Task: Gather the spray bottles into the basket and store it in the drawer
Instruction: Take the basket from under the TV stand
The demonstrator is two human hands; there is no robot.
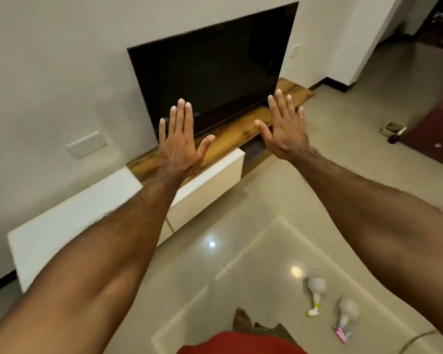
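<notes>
Two hands raised, two spray bottles on floor.
Left hand (pixel 179 146) and right hand (pixel 284 129) are held flat with fingers straight and slightly spread, holding nothing. Spray bottle one (pixel 315 295) and spray bottle two (pixel 345 316) lie on the tiled floor (pixel 241 264) at 5 o'clock, near each other. Labels unreadable. Television (pixel 210 80) at 12 o'clock.

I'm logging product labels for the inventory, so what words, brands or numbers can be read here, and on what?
None can be read.
White spray bottle with yellow nozzle: no legible print.
White spray bottle with pink nozzle: too blurred.
Black television screen: no visible logo.
</notes>
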